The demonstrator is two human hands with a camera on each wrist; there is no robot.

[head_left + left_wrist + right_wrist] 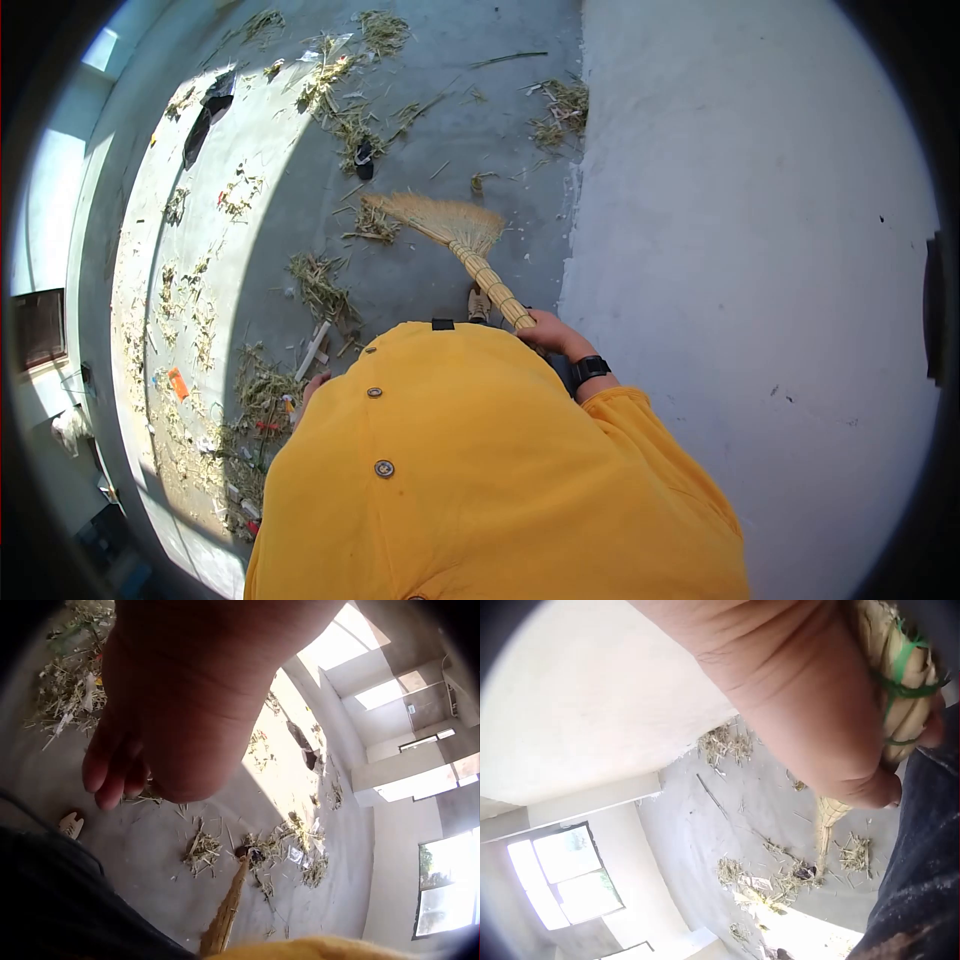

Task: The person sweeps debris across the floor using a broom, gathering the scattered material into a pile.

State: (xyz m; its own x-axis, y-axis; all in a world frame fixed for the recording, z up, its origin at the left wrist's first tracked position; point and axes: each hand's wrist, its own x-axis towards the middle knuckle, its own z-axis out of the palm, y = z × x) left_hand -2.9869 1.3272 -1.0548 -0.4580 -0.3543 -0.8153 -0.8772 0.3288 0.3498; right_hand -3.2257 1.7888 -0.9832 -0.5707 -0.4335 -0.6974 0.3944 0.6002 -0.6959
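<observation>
A straw broom [478, 262] with a bound handle slants over the grey floor, its fanned bristles beside a small clump of straw [373, 223]. My right hand [552, 333] grips the top of the handle; in the right wrist view the hand [810, 712] wraps round the handle [904, 682], which has green ties. Only a bit of my left hand [316, 384] shows past the yellow top. Seen from the left wrist, that hand [187, 712] hangs with its fingers loosely bent and nothing in them. The broom [225, 911] is apart from it.
More straw [322, 285] with mixed litter [265, 395] lies to the left, and an orange piece [178, 384] in the sunlit strip. A dark object [364, 158] sits ahead among straw. The white wall [740, 200] runs along the right side. A shoe [479, 303] shows below the broom.
</observation>
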